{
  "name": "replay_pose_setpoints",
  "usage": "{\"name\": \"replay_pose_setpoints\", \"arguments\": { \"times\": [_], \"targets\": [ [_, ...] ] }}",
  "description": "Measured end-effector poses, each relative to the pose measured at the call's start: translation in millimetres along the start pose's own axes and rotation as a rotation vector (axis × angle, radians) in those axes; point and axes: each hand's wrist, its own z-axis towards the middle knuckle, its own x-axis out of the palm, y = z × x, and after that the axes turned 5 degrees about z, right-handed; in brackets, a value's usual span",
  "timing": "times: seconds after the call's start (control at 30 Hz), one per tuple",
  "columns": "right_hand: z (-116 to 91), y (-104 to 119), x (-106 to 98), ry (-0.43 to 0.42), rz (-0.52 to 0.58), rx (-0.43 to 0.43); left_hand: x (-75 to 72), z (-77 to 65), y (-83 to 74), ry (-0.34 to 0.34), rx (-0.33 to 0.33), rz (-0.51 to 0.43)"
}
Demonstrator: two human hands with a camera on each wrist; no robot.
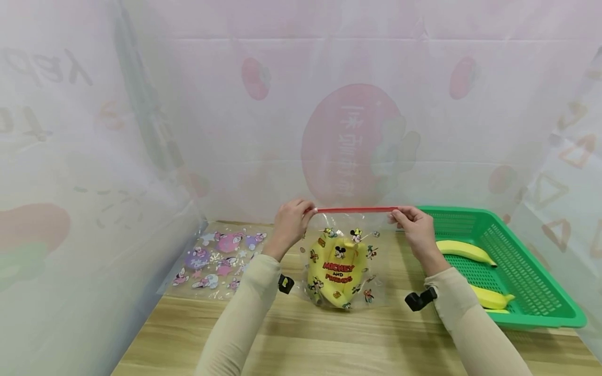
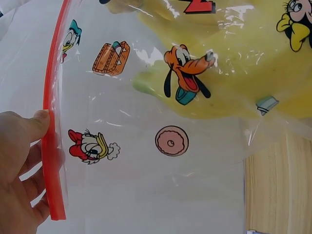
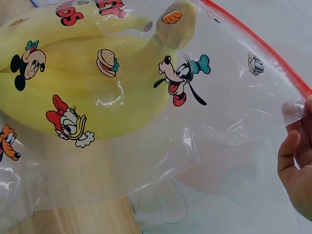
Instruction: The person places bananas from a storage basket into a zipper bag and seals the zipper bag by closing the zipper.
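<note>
A clear zip bag (image 1: 376, 271) with a red top strip and cartoon prints hangs upright over the wooden table. Yellow bananas (image 1: 329, 284) fill its lower part, seen through the printed plastic. At the strip's left end my left hand (image 1: 292, 223) pinches the bag. My right hand (image 1: 416, 230) pinches the opposite top corner. In the left wrist view, the thumb of the left hand (image 2: 22, 165) lies on the red strip with fingers behind it. The right wrist view catches the right hand (image 3: 298, 161) at its edge, holding the corner.
On the right stands a green basket (image 1: 547, 282) with a banana (image 1: 465, 251) near its back and another banana (image 1: 491, 297) near its front. A second printed clear bag (image 1: 218, 261) lies flat on the left. Printed curtains surround the wooden table (image 1: 362, 344).
</note>
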Motion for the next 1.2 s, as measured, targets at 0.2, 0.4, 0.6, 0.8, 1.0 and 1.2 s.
{"name": "replay_pose_setpoints", "arguments": {
  "times": [0.2, 0.4, 0.6, 0.8, 1.0, 1.2],
  "targets": [
    [-1, 1, 0, -0.005, 0.013, -0.014, 1.8, -0.4, 6.0, -0.004, -0.008, 0.014],
    [-1, 0, -1, -0.004, 0.015, -0.015, 0.8, -2.4, 9.5, 0.000, -0.022, 0.010],
    [-1, -1, -1, -0.006, 0.011, -0.020, -0.6, -3.1, 12.8, 0.002, -0.029, 0.018],
    [-1, -1, -1, -0.009, 0.013, -0.011, -3.0, -4.4, 17.3, 0.014, -0.037, 0.003],
    [-1, 0, -1, -0.007, 0.000, -0.012, -4.5, -7.4, 22.8, 0.004, -0.049, -0.010],
    [-2, 1, -2, -0.012, -0.010, -0.002, -4.9, -8.8, 28.1, -0.014, -0.040, 0.006]
  ]
}}
